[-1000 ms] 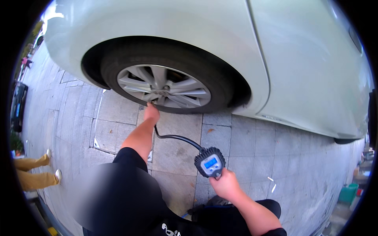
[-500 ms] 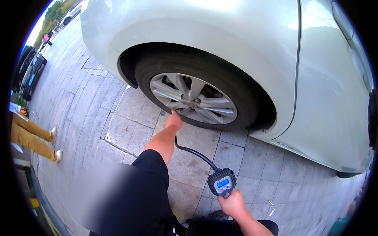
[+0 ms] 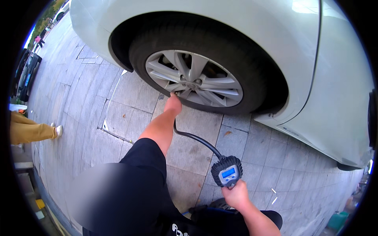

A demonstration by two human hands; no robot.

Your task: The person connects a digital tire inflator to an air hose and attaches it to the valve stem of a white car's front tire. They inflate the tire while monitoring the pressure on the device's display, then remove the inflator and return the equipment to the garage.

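Observation:
A digital tire inflator gauge with a black ribbed rim and a blue-lit screen is upright in my right hand, whose fingers wrap its handle below the dial. From its top a black air hose curves up and left to my left hand. That hand is closed around the hose end at the lower left rim of the silver alloy wheel. A small brass-coloured tip shows by the fingertips; the rest of the hose end is hidden. The black tire surrounds the wheel.
The pale car's fender arches over the wheel, and its sill runs off to the right. Grey paving lies beneath. A person in tan trousers stands at the left. Behind is a dark car; a green container sits far right.
The view has shifted, so the wheel and my left hand appear higher. The left hand stays at the rim, and the gauge stays in my right hand.

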